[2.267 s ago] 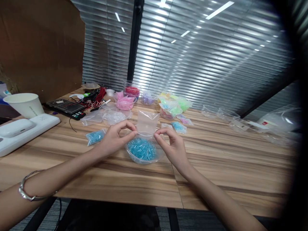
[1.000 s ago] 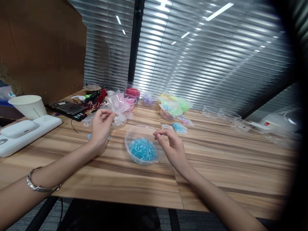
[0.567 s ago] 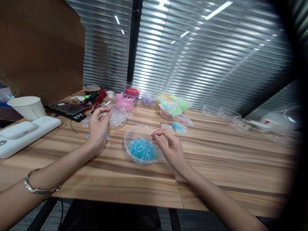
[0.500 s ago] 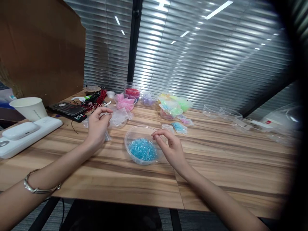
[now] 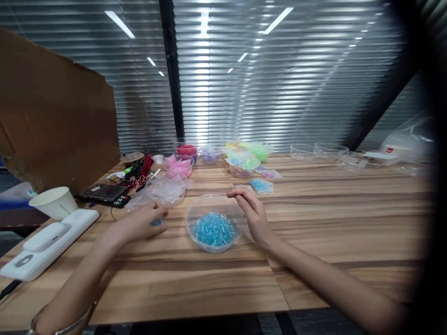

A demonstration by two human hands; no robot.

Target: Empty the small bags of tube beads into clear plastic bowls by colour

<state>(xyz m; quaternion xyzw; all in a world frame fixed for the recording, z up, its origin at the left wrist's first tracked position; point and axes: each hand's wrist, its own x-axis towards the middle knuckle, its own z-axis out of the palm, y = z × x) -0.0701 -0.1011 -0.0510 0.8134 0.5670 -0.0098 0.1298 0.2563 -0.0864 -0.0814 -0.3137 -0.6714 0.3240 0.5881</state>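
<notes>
A clear round bowl (image 5: 190,230) on the wooden table holds many short blue tube beads (image 5: 214,229). My right hand (image 5: 254,218) is at the bowl's right rim, thumb and fingers bent close together in a pinch. Anything between those fingertips is too small to make out. Left of the bowl, my left hand (image 5: 145,223) is low at the tabletop, thumb and fingers closed around a small clear bag (image 5: 158,222) with something blue in it. Most of that bag is hidden by the hand. Just behind lies a pile of clear plastic bags (image 5: 164,188).
Bowls of pink packets (image 5: 179,166), red beads (image 5: 186,150) and coloured packets (image 5: 242,160) stand at the back. A blue bead packet (image 5: 261,186) lies behind my right hand. A paper cup (image 5: 56,203) and a white power strip (image 5: 52,244) are at left, clear containers (image 5: 302,152) at back right.
My left hand has come down to the table and closed on the small bag. My right hand stays by the bowl's rim. The camera view has shifted.
</notes>
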